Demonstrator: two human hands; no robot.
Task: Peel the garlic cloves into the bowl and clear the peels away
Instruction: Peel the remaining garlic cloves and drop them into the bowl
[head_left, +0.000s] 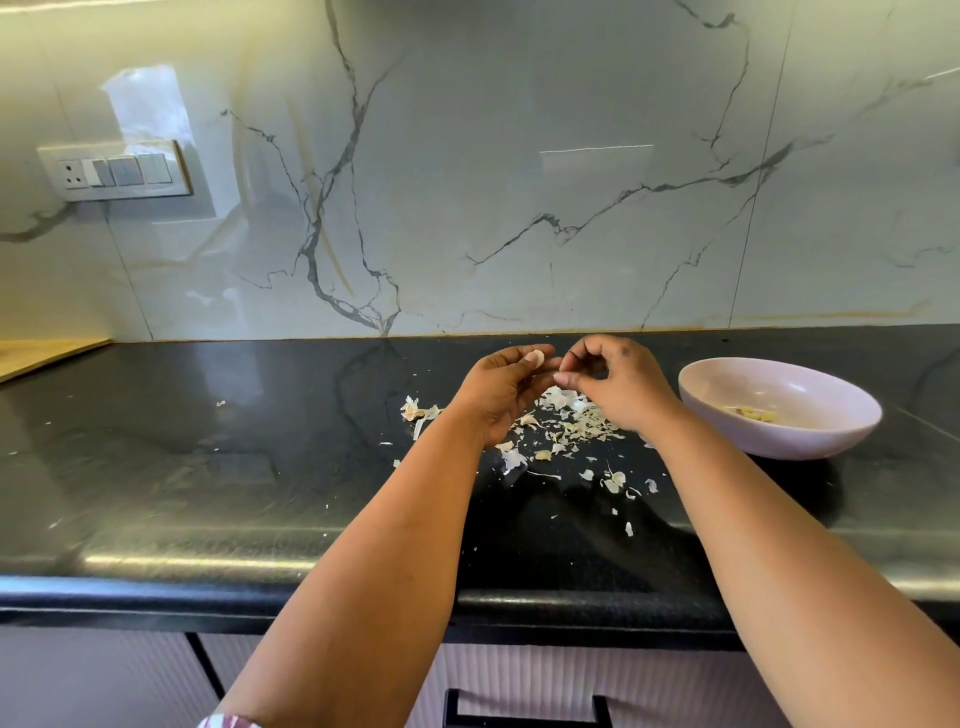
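Left hand: the left hand (501, 389) is holding a garlic clove (535, 357) up over the middle of the table (208, 441), its fingers (524, 353) curling round the clove.
Right hand: the right hand (615, 384) is meeting it from the right, thumb and forefinger pinching at the clove's skin, the other fingers bending loosely.
Bowl: the bowl (779, 408) is sitting to the right, well apart from the clove, with a few peeled cloves (756, 414) lying inside.
Peels: the peels (563, 421) are lying scattered under and near both hands; a papery remnant (415, 410) is lying just left of them.
Risk: the clove is looking small and smooth, so a hard tug could be flicking it onto the table among the peels.
Risk two: light flakes could be drifting off the near edge during clearing.
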